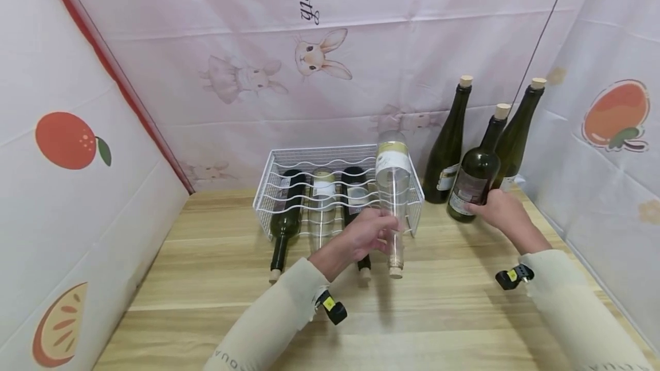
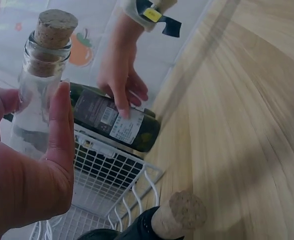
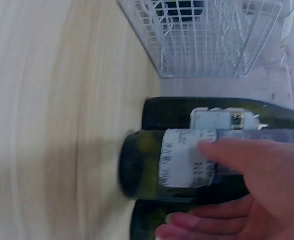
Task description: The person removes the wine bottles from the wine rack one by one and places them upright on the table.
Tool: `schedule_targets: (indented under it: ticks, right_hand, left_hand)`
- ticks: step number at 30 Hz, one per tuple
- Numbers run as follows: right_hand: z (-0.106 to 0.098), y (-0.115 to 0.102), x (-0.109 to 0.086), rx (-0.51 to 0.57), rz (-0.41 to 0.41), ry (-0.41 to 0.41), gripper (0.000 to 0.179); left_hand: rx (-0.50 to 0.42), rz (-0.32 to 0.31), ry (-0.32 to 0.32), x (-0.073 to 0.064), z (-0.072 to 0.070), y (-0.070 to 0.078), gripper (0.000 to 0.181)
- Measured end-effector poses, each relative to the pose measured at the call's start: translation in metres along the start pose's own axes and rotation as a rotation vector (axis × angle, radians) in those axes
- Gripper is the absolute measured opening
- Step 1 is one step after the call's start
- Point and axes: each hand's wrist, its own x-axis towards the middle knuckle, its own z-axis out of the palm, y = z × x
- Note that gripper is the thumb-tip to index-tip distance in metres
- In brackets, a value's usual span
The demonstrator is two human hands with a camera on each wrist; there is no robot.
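My left hand (image 1: pixel 368 233) grips a clear glass bottle (image 1: pixel 393 188) by its neck, cork toward me. The bottle's labelled body overlaps the right end of the white wire rack (image 1: pixel 265 188). Three corked bottles lie in that rack: a dark green bottle (image 1: pixel 286 219), another clear bottle (image 1: pixel 323 188) and a second dark one (image 1: pixel 354 179). At the right, my right hand (image 1: pixel 502 210) is at the lower part of a standing dark green wine bottle (image 3: pixel 147 165). Its thumb lies over the white label, while the other fingers extend loosely along the bottle's side.
Two taller green bottles, one on the left (image 1: pixel 448 147) and one on the right (image 1: pixel 518 130), stand corked behind the wine bottle. A wooden table (image 1: pixel 412 325) runs beneath everything. Printed cloth (image 1: pixel 170 85) walls it at the back and both sides.
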Motion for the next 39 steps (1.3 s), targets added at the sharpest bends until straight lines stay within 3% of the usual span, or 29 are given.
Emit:
schedule_targets:
  ticks: [5, 14, 24, 34, 39]
  right_hand:
    - [-0.006, -0.01, -0.009, -0.043, -0.018, -0.024, 0.048]
    - [-0.01, -0.026, -0.021, -0.083, -0.14, 0.07, 0.055]
    - [-0.018, -0.051, -0.025, -0.111, -0.239, 0.189, 0.03]
    - [-0.024, -0.081, -0.034, -0.121, -0.424, 0.371, 0.023]
    - [-0.024, -0.093, -0.036, -0.126, -0.565, 0.521, 0.032]
  left_hand:
    - [0.015, 0.004, -0.004, -0.003, -0.007, 0.002, 0.008]
    - [0.055, -0.005, 0.007, -0.009, -0.018, 0.005, 0.015]
    - [0.112, -0.003, -0.019, -0.018, -0.029, 0.009, 0.028]
    - [0.186, 0.012, 0.009, -0.025, -0.042, 0.019, 0.047]
    - [0.222, 0.038, 0.036, -0.028, -0.046, 0.022, 0.056]
